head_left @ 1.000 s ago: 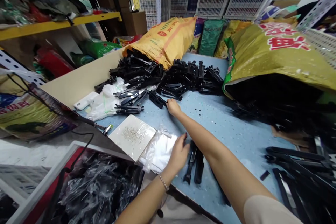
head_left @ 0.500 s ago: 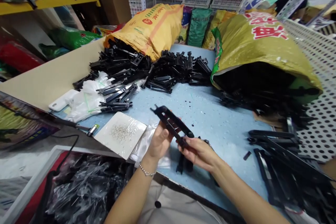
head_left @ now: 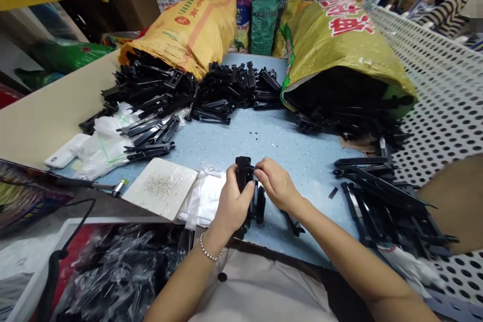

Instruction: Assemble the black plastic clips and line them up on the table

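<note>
A long black plastic part (head_left: 243,168) stands nearly end-on above the near edge of the blue tabletop. My left hand (head_left: 236,201) is wrapped round it, thumb on the near side. At the part's upper right edge, the fingertips of my right hand (head_left: 277,183) are pinched together against it; any small piece between them is hidden. Just beneath my hands lie more black parts, one of them (head_left: 292,224) below my right wrist. Left of my left hand are clear plastic bags (head_left: 206,196) and a white square board (head_left: 160,186) scattered with tiny shiny pieces.
Black parts (head_left: 222,88) spill from an orange sack (head_left: 188,30) at the back. A yellow-green sack (head_left: 347,50) holds more. Another pile (head_left: 385,201) lies right, beside a perforated white panel (head_left: 449,126). At lower left, a crate (head_left: 71,231) contains plastic-wrapped black items.
The black part has turned from lying slantwise to nearly end-on. My right hand has moved from its lower end to its upper right edge. The camera view has shifted.
</note>
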`<state>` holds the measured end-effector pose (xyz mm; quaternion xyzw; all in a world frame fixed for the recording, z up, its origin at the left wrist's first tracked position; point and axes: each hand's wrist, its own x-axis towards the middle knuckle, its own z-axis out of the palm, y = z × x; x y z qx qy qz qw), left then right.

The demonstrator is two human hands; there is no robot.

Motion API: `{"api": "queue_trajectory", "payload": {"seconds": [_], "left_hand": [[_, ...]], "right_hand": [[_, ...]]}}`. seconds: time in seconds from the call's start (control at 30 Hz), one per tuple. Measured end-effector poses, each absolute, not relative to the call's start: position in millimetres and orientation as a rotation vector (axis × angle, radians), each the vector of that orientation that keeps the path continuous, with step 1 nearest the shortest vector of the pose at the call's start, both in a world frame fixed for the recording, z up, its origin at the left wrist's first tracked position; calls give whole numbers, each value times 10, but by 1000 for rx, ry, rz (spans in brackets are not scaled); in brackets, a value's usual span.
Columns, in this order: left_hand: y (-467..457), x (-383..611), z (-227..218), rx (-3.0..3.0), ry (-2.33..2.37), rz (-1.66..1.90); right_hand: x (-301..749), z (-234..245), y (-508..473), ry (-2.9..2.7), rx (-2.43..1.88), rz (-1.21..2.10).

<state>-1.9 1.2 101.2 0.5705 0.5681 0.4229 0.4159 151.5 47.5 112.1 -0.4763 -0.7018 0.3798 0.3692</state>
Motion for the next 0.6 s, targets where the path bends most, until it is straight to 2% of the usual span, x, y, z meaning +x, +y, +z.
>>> {"api": "queue_trajectory", "payload": {"seconds": [0.13, 0.2, 0.27, 0.43, 0.5, 0.6], "left_hand": [[-3, -31, 1035, 1644, 1512, 1076], [24, -78, 1028, 1624, 1503, 1103], [73, -136, 1012, 1501, 1491, 1139], [210, -192, 963, 1141, 1359, 1292], [253, -186, 925, 1069, 1314, 1328], [311, -212, 799, 1071, 1357, 1326]], "right_hand": [[1413, 989, 477, -1288, -1162, 1732], [1453, 969, 432, -1290, -1137, 1812], [1514, 975, 339, -1555, -1163, 1595], [1508, 894, 0, -2420, -1067, 756], [1460, 815, -81, -2486, -1068, 669], [1437, 752, -18, -2458, -1189, 911]]}}
